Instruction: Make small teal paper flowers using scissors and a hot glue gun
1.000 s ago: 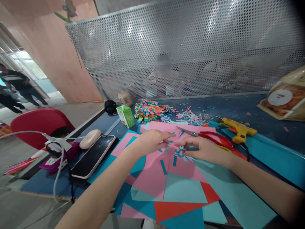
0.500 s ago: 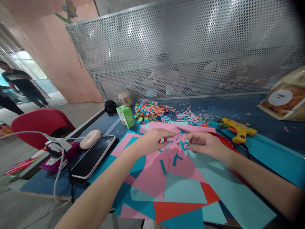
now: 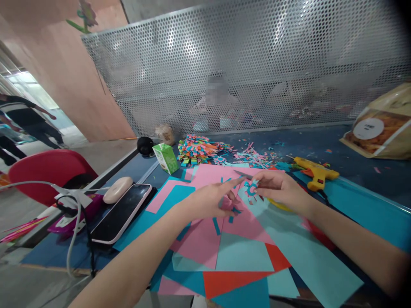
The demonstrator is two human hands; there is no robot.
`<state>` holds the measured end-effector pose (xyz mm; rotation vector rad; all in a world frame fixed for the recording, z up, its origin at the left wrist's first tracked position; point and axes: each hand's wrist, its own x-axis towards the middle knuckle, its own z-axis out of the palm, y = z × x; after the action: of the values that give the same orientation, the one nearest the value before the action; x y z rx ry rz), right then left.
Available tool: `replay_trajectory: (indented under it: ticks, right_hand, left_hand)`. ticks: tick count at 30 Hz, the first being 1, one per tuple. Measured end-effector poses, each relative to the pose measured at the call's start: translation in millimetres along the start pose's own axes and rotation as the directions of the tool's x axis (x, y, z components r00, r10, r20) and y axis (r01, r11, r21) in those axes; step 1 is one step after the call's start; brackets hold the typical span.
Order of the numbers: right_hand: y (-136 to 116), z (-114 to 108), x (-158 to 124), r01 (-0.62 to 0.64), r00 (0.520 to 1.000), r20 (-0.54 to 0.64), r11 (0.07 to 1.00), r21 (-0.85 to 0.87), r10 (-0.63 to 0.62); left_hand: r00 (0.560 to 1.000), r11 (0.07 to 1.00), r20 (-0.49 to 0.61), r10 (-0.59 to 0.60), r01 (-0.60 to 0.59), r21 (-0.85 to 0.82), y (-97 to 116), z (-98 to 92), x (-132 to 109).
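Note:
My right hand (image 3: 278, 188) pinches a small blue paper cut-out with fringed edges (image 3: 251, 188) just above the pink paper sheet (image 3: 221, 222). My left hand (image 3: 212, 199) hovers beside it with the forefinger stretched toward the cut-out and the other fingers curled; nothing shows in it. Loose blue paper strips (image 3: 217, 225) lie on the pink sheet under both hands. Only the tip of the scissors' blade (image 3: 241, 174) shows behind my right hand; the handles are hidden.
Pink, teal and red paper sheets (image 3: 244, 256) overlap at the table's near edge. A yellow glue gun (image 3: 314, 173), a pile of coloured paper scraps (image 3: 199, 149), a green carton (image 3: 166, 157), a phone (image 3: 123, 211) and a snack bag (image 3: 379, 132) surround them. People walk at far left.
My right hand lifted the blue cut-out off the pink sheet and moved it up and right. My left hand turned and now points a finger at it.

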<state>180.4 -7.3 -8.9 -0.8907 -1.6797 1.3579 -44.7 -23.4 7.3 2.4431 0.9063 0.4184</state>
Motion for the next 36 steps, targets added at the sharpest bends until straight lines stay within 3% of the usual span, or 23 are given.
replay_trajectory:
  ticks: [6,8,11,13,16,20,22,25,28,32,36]
  right_hand:
    - [3.9,-10.6,-0.8,0.149,0.986,-0.058,0.978,-0.145,-0.159]
    - [1.3,-13.4,-1.5,0.193,0.974,-0.072,0.953,-0.234,-0.215]
    - [-4.6,-14.0,-3.6,0.246,0.955,-0.056,0.885,-0.396,-0.290]
    - [-7.8,-11.5,-5.2,0.285,0.945,0.016,0.801,-0.526,-0.326]
    - [-10.4,-5.1,-7.8,0.329,0.939,0.151,0.687,-0.648,-0.307]
    - [-13.9,0.8,-12.6,0.457,0.884,0.393,0.645,-0.612,-0.253]
    - [-15.8,1.5,-15.1,0.486,0.860,0.446,0.665,-0.567,-0.249]
    - [-16.4,2.9,-16.2,0.387,0.921,0.298,0.695,-0.606,-0.252]
    - [-14.3,7.0,-13.9,0.293,0.956,0.198,0.667,-0.685,-0.216]
    - [-11.8,13.2,-11.8,0.317,0.948,0.265,0.609,-0.727,-0.177]
    - [-11.4,14.0,-12.8,0.371,0.927,0.323,0.601,-0.708,-0.192]
  left_hand:
    - [0.993,0.993,-0.027,0.117,-0.117,-0.004,1.0,12.2,3.7]
    - [0.992,0.994,-0.066,0.108,-0.110,-0.029,1.5,13.9,4.5]
    - [0.976,0.988,-0.215,0.016,-0.048,-0.145,2.6,11.9,5.1]
    - [0.944,0.955,-0.322,-0.076,-0.024,-0.294,3.1,8.4,5.7]
    - [0.899,0.839,-0.382,-0.212,-0.034,-0.544,1.8,3.2,7.6]
    - [0.869,0.700,-0.378,-0.319,-0.053,-0.713,-3.3,-0.1,10.9]
    - [0.860,0.673,-0.376,-0.344,-0.054,-0.738,-4.5,-0.2,11.7]
    - [0.880,0.661,-0.351,-0.320,-0.058,-0.748,-0.4,2.9,11.4]
    - [0.908,0.721,-0.336,-0.252,-0.056,-0.691,9.6,10.5,10.0]
    - [0.933,0.807,-0.323,-0.161,-0.064,-0.587,19.8,20.8,7.8]
    - [0.940,0.807,-0.305,-0.150,-0.062,-0.587,19.8,23.3,6.8]
